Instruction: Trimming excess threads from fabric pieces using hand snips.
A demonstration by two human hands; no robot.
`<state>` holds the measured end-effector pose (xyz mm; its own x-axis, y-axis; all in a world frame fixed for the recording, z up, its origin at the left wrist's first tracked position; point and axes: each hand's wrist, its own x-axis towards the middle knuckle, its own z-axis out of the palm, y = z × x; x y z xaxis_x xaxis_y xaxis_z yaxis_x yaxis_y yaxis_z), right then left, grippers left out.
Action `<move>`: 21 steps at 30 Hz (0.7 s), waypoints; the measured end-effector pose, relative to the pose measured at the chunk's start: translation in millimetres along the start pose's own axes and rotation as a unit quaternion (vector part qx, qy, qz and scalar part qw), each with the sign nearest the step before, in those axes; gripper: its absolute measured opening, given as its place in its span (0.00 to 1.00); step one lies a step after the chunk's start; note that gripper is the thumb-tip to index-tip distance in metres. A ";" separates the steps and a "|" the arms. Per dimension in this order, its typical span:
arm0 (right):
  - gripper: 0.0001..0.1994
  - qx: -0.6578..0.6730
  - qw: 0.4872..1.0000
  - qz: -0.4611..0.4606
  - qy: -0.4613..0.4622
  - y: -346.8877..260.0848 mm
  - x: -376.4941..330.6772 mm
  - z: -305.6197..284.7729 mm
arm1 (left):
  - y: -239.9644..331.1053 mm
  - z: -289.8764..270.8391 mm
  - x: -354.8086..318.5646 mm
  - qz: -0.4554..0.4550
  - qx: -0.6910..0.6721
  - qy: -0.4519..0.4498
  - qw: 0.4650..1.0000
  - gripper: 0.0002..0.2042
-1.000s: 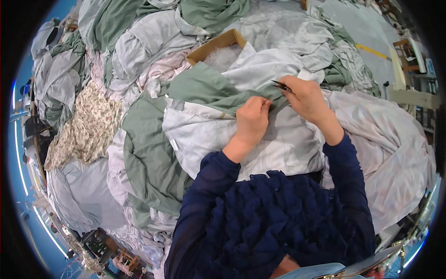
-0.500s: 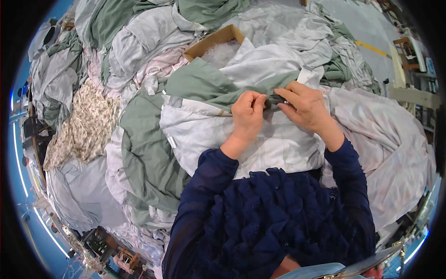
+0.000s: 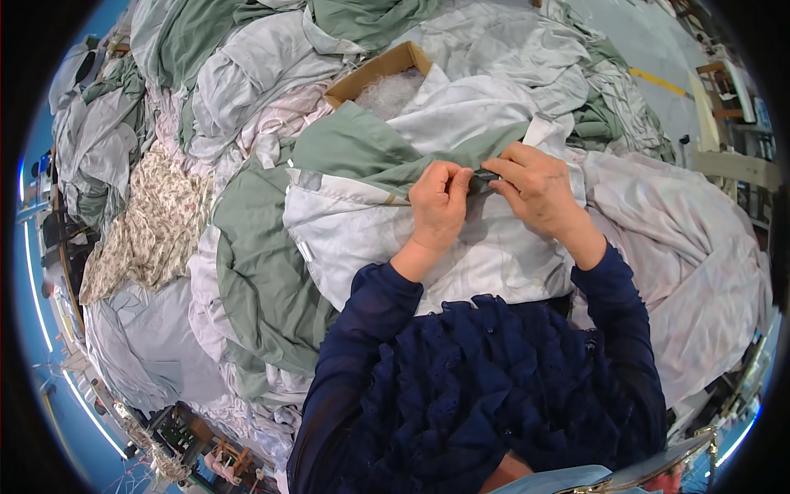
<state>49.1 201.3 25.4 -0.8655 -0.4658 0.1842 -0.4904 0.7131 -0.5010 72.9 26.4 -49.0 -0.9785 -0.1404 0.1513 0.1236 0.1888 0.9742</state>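
Note:
Spread in front of me is a green and white cloth (image 3: 362, 148), with its hemmed edge running across the middle. My left hand (image 3: 439, 198) is closed in a pinch on that edge, thumb against forefinger. Just right of it, my right hand (image 3: 535, 185) has its thumb and fingers round a small dark tool (image 3: 491, 175) that looks like thread snips. Its tip points at the cloth by my left fingertips. The fingers hide most of the tool, and the exact spot between both hands is partly covered.
Beyond the cloth stands an open cardboard box (image 3: 380, 72) with loose pale threads. Heaped fabric lies all round: grey-white sheets (image 3: 255, 70), a floral piece (image 3: 148, 222) at left and a pale pink heap (image 3: 675, 247) at right. A wooden bar (image 3: 735, 170) juts in at far right.
My right hand has shifted slightly left, bringing the dark tool closer to my left fingertips. The left hand keeps its pinch in the same place.

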 end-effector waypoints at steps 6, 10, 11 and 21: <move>0.15 -0.010 1.000 -0.006 -0.004 3.8 -1.3 1.2 | 1.2 0.0 -0.6 0.011 0.012 -0.008 1.000 0.07; 0.14 -0.007 1.000 0.007 0.005 2.6 0.1 -2.8 | -7.5 -0.7 0.5 -0.033 -0.047 0.000 0.998 0.06; 0.14 -0.008 1.000 0.009 0.007 5.8 0.4 -3.1 | 2.6 -3.2 11.1 -0.032 -0.047 -0.002 0.998 0.06; 0.14 0.087 0.991 0.077 0.062 49.5 -5.8 -20.0 | -19.4 -45.3 173.2 0.227 0.456 0.071 0.857 0.13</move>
<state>27.8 249.8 16.5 -0.9399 -0.2830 0.1911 -0.3359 0.6652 -0.6669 -91.5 -45.6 -34.1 -0.8257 0.0437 0.5624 0.2415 0.9284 0.2825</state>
